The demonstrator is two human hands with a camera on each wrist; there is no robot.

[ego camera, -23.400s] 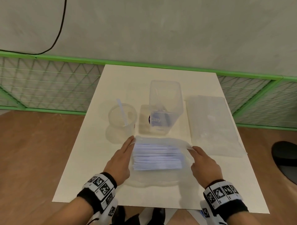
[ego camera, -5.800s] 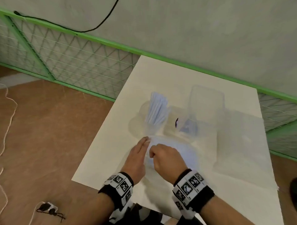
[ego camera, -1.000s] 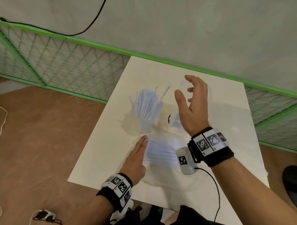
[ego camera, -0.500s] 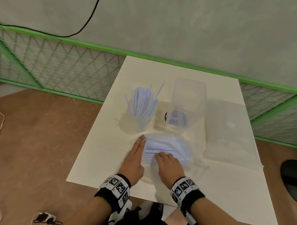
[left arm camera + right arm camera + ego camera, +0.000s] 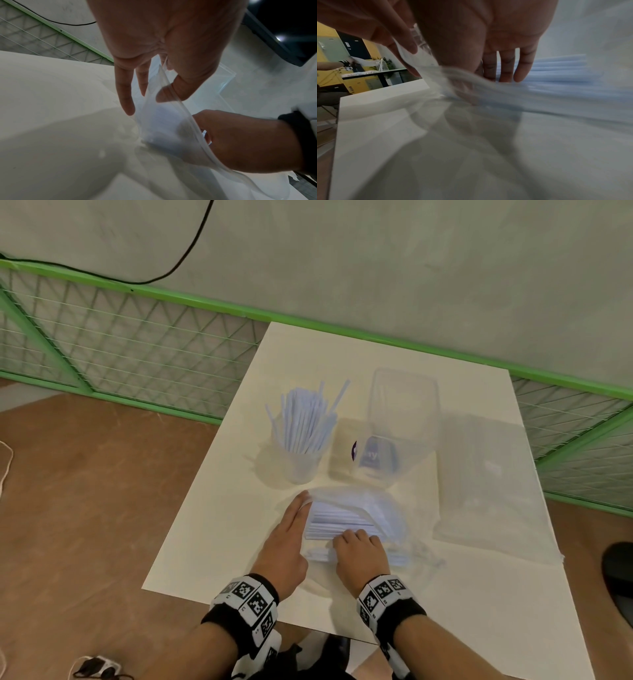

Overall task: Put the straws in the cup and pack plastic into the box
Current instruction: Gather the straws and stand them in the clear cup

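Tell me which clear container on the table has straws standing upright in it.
The round cup, left of the taller rectangular box; the box holds no straws, and the bag's straws lie flat.

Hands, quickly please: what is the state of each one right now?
Left hand: holds the edge of the plastic bag, thumb against fingers.
Right hand: fingers in the bag on the loose straws; grip cannot be told.

A white table (image 5: pixel 212 508) stands on a brown floor (image 5: pixel 85 491), against a green mesh fence (image 5: pixel 130 337); a black cable (image 5: pixel 191 244) hangs on the grey wall (image 5: pixel 411 268).
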